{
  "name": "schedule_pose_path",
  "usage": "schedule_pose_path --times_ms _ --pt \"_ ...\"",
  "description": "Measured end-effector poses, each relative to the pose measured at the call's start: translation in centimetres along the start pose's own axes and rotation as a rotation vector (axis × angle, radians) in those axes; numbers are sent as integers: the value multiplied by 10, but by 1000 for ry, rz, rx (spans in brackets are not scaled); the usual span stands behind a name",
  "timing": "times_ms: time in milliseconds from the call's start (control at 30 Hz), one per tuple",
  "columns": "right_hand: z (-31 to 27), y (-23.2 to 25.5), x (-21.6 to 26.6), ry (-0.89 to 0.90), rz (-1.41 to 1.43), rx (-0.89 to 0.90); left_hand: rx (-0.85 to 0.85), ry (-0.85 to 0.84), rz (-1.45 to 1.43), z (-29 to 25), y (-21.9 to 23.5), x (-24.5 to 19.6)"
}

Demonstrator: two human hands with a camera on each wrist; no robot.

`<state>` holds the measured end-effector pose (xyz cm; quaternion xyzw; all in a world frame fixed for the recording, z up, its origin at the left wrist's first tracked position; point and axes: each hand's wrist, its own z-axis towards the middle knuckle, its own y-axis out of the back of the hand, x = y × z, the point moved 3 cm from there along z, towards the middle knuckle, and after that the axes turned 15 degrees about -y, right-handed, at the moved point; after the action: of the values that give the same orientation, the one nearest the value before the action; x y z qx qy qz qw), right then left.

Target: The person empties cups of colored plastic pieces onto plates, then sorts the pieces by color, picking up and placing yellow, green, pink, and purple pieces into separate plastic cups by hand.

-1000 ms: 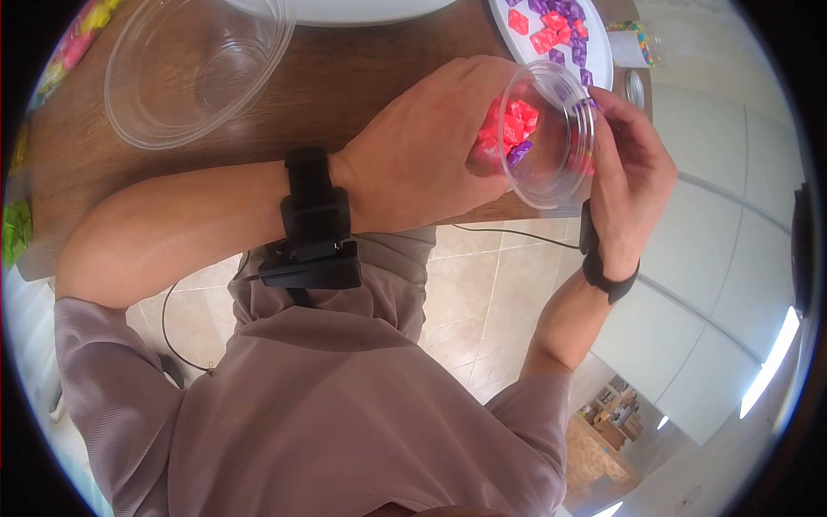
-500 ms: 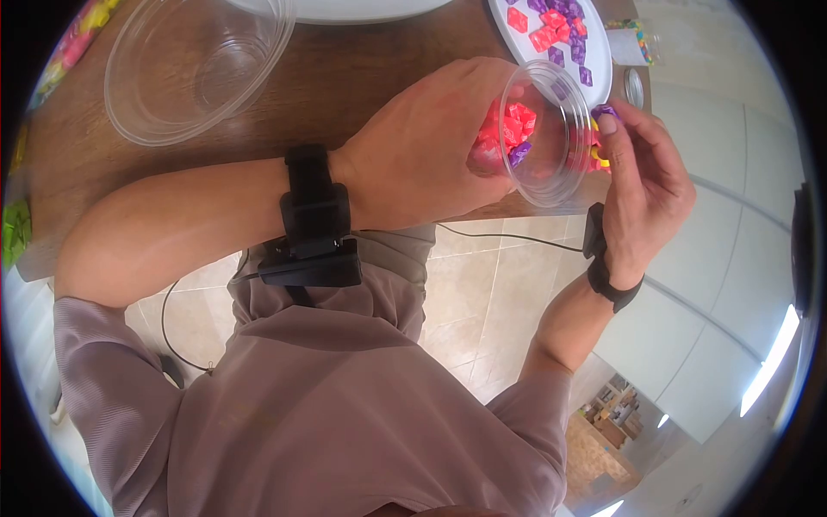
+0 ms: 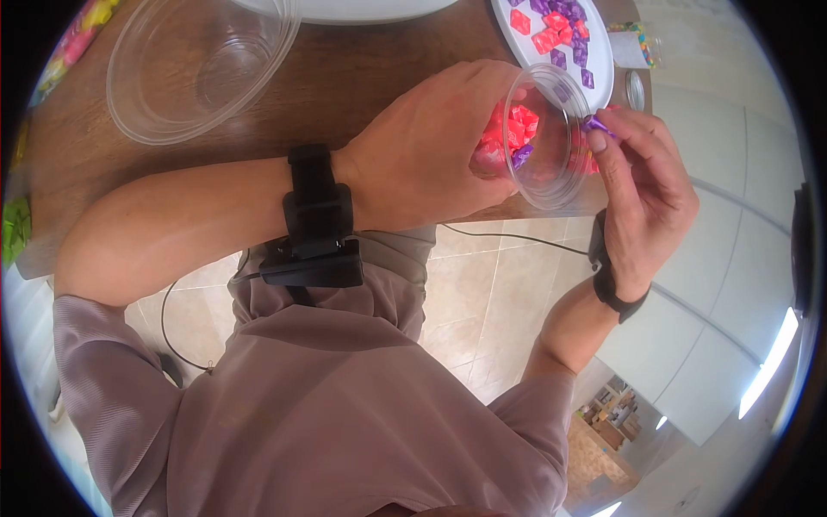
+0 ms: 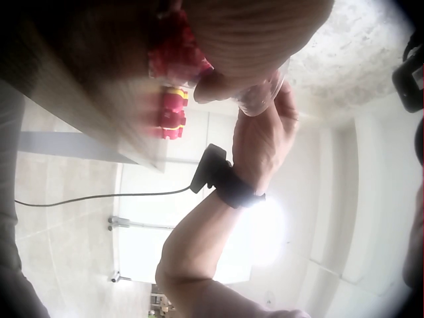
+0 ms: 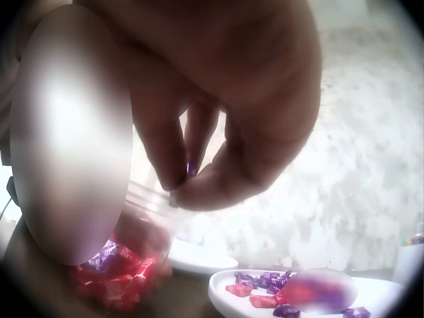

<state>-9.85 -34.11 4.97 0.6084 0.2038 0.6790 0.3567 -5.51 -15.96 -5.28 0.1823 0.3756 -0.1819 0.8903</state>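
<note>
My left hand (image 3: 422, 151) grips a small clear plastic jar (image 3: 551, 185), tipped so its mouth points right. Red wrapped candies (image 3: 517, 127) and a purple one lie inside, toward its bottom. Just outside the rim, my right hand (image 3: 646, 177) pinches a purple wrapped candy (image 3: 595, 126) between thumb and fingers. In the right wrist view, the pinched candy (image 5: 191, 167) shows as a small purple bit close over the jar's mouth. Behind the jar, a white plate (image 3: 601, 56) bears several red and purple wrapped candies.
A large clear plastic bowl (image 3: 129, 125) stands at the left of the wooden table (image 3: 345, 77). Another white dish (image 3: 370, 10) is at the back. A jar of colourful bits (image 3: 631, 45) and a round lid (image 3: 635, 89) sit right of the plate. Red-and-yellow packaging (image 4: 173, 109) shows beyond the left hand.
My right hand moved right from the jar's rim, then slightly back toward it, with the purple candy between its fingers. The left hand and the jar have hardly moved.
</note>
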Motion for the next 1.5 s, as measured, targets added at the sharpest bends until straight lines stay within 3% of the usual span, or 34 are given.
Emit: schedule_pose_path --times_ms 267,333,933,1267,1333,1500 --pt "2 5 16 27 -154 165 17 30 24 -1 0 0" --pt "3 3 23 148 -268 224 20 42 13 -2 0 1" --pt "-13 -18 30 184 -531 35 -11 1 12 -3 -2 2" --pt "-15 -18 27 141 -434 92 -3 2 1 -2 -1 2" --pt "-15 -16 29 30 -373 73 7 26 -12 -1 -1 2" --pt "-8 -8 27 110 -382 149 -32 -6 -37 0 -4 2"
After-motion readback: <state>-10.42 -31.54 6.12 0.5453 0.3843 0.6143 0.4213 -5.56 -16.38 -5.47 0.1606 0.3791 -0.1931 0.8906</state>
